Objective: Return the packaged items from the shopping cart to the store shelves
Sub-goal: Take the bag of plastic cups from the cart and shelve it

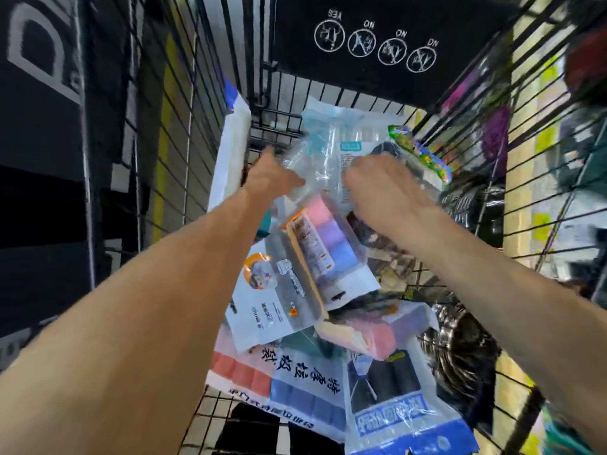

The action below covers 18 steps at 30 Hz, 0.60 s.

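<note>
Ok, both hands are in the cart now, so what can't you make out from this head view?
- Left hand: fingertips hidden behind the clear plastic package; grip unconfirmed.
- Right hand: seen from the back and motion-blurred; what it holds is unclear.
- Dark item under the right hand: mostly covered.
- Blue-banded bag: bottom corner cut off by the frame edge.
- Shelves beyond the cart wire: blurred.

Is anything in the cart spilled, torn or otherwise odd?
Nothing looks spilled or torn. The packages lie in a loose, overlapping heap in the cart, some tilted. Both hands reach a clear bag; blur hides detail.
</note>
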Available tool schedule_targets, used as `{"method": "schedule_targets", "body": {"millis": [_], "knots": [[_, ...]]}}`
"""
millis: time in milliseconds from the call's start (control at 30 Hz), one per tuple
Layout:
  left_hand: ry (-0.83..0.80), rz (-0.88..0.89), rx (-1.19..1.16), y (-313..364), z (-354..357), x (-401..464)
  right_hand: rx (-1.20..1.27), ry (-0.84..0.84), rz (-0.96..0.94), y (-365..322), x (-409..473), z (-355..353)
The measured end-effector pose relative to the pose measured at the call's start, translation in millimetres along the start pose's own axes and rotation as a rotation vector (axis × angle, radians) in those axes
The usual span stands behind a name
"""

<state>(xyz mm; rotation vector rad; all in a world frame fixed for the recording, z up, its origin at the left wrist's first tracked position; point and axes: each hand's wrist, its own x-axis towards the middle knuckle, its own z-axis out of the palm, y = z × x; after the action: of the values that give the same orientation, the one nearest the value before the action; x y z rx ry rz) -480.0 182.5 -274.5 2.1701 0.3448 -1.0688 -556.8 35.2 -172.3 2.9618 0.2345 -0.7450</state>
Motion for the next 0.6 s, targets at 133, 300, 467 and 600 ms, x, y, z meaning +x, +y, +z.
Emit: {"method": "schedule_targets", "body": {"millis": [133,300,467,600], "knots": [[-0.107,-0.062,0.051,4.5,-1.3,6.9,0.37,0.151,0.124,15.5,12.1,27.1],[-0.098,-0.01,0.142,13.1,3.2,1.8,0.418,0.293,0.205,14.7,5.9,32.8],[-0.163,0.017,0.157,18.9,8.0,-15.9,0.526,0.403,0.269,12.8,-8.2,36.2],[-0.164,0.015,0.294,31.1,30.6,-14.5,0.663,0.547,0.4,17.1,-23.2,39.7]]}}
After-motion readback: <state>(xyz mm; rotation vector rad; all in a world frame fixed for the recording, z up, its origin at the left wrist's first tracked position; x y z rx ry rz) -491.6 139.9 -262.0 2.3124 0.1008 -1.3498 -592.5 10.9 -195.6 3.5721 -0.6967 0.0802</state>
